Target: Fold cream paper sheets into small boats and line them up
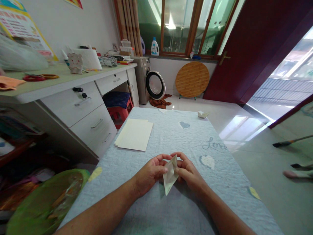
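Observation:
A pale cream sheet of paper folded into a pointed diamond shape (170, 177) stands tilted above the cloth, its lower tip pointing toward me. My left hand (150, 173) pinches its left side, and my right hand (188, 172) holds its right side. Both forearms rest over the pale blue quilted table cover (156, 130). Farther up the cover lies a stack of cream paper sheets (134, 134), well apart from my hands. A small folded paper piece (202, 114) sits near the far edge.
A white desk with drawers (80, 104) runs along the left, with scissors (41, 77) on top. A green plastic basin (46, 204) sits by the near left corner. A washing machine (144, 78) stands beyond. A person's foot (297, 174) and a broom handle (290, 141) show at right.

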Action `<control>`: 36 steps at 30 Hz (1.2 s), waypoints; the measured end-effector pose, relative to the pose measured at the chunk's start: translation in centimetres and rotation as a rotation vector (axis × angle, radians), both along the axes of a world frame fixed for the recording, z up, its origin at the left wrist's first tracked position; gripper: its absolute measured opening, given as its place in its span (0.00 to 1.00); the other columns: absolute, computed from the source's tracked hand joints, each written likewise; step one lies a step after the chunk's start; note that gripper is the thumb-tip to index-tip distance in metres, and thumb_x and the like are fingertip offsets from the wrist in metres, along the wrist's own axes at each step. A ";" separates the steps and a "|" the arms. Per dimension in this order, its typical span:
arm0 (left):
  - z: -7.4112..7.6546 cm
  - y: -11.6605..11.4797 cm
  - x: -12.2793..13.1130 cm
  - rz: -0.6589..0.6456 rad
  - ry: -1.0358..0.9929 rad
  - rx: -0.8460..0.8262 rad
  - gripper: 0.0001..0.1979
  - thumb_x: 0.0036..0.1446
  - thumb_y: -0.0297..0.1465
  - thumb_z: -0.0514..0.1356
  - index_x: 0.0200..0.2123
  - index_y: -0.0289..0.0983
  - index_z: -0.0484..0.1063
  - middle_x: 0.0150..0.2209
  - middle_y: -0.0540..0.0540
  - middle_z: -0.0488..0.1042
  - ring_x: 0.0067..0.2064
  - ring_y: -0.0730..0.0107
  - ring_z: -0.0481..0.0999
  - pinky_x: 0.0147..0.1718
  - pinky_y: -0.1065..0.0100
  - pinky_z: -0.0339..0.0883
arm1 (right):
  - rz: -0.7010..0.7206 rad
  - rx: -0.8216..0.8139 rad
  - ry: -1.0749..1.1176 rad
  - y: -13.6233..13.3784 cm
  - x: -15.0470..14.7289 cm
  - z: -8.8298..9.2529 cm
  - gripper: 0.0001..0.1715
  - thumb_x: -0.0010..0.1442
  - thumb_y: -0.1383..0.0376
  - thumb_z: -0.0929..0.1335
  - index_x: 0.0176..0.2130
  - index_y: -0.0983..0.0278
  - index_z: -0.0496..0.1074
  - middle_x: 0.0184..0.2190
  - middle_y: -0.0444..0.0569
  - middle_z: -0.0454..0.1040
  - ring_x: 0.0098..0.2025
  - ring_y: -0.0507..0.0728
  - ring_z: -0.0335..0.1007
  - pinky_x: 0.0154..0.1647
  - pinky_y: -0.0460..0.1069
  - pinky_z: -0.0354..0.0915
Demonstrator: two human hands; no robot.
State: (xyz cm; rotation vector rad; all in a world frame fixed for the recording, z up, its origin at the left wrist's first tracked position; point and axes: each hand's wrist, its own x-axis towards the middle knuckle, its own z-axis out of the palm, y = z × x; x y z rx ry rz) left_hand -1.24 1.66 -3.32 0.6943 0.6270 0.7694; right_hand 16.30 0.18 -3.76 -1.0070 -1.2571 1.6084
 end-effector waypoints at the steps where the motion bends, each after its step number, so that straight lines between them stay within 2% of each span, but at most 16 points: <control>1: 0.0 0.0 0.0 0.007 -0.001 -0.004 0.23 0.41 0.24 0.65 0.45 0.36 0.70 0.32 0.49 0.76 0.33 0.68 0.75 0.35 0.68 0.65 | 0.001 -0.005 0.028 0.0 0.2 -0.2 0.24 0.51 0.65 0.66 0.49 0.62 0.62 0.26 0.39 0.70 0.19 0.47 0.57 0.18 0.42 0.51; 7: 0.3 0.0 0.1 0.005 -0.021 -0.002 0.25 0.39 0.23 0.64 0.45 0.35 0.71 0.34 0.48 0.77 0.33 0.70 0.75 0.35 0.69 0.66 | 0.022 -0.018 0.161 0.0 0.5 -0.4 0.22 0.53 0.63 0.66 0.49 0.62 0.63 0.23 0.37 0.66 0.17 0.47 0.58 0.18 0.43 0.53; 12: 0.5 -0.2 0.3 0.023 0.062 0.033 0.24 0.38 0.21 0.61 0.43 0.35 0.71 0.33 0.49 0.77 0.32 0.71 0.74 0.34 0.70 0.65 | 0.038 -0.026 0.141 0.1 0.5 0.0 0.23 0.52 0.65 0.67 0.48 0.62 0.63 0.23 0.37 0.67 0.18 0.47 0.60 0.20 0.43 0.54; 19: 0.1 -0.3 0.5 0.043 0.101 0.058 0.18 0.44 0.24 0.63 0.42 0.36 0.72 0.34 0.49 0.77 0.34 0.70 0.75 0.37 0.70 0.64 | 0.046 -0.023 0.105 0.1 0.4 0.0 0.23 0.50 0.66 0.67 0.47 0.61 0.64 0.23 0.36 0.66 0.18 0.46 0.58 0.19 0.41 0.54; 28: 0.4 -0.4 0.4 0.066 0.091 0.035 0.20 0.42 0.24 0.63 0.43 0.36 0.72 0.33 0.49 0.77 0.32 0.70 0.75 0.35 0.69 0.64 | 0.033 -0.063 0.186 0.0 0.4 -0.3 0.19 0.52 0.62 0.71 0.42 0.59 0.62 0.26 0.37 0.68 0.18 0.46 0.61 0.17 0.42 0.58; 32: 0.2 -0.4 0.4 0.063 0.104 0.038 0.20 0.43 0.24 0.62 0.44 0.36 0.72 0.34 0.49 0.77 0.32 0.70 0.74 0.36 0.69 0.64 | 0.057 -0.063 0.090 -0.1 0.3 0.3 0.15 0.52 0.60 0.72 0.35 0.62 0.63 0.24 0.38 0.66 0.19 0.46 0.60 0.19 0.42 0.59; 36: 0.0 -0.4 0.4 0.056 0.115 0.046 0.19 0.45 0.25 0.63 0.44 0.36 0.72 0.34 0.49 0.76 0.33 0.69 0.74 0.36 0.69 0.63 | 0.036 -0.005 -0.024 -0.2 0.0 1.0 0.15 0.52 0.59 0.72 0.32 0.62 0.63 0.25 0.38 0.63 0.22 0.46 0.58 0.21 0.42 0.56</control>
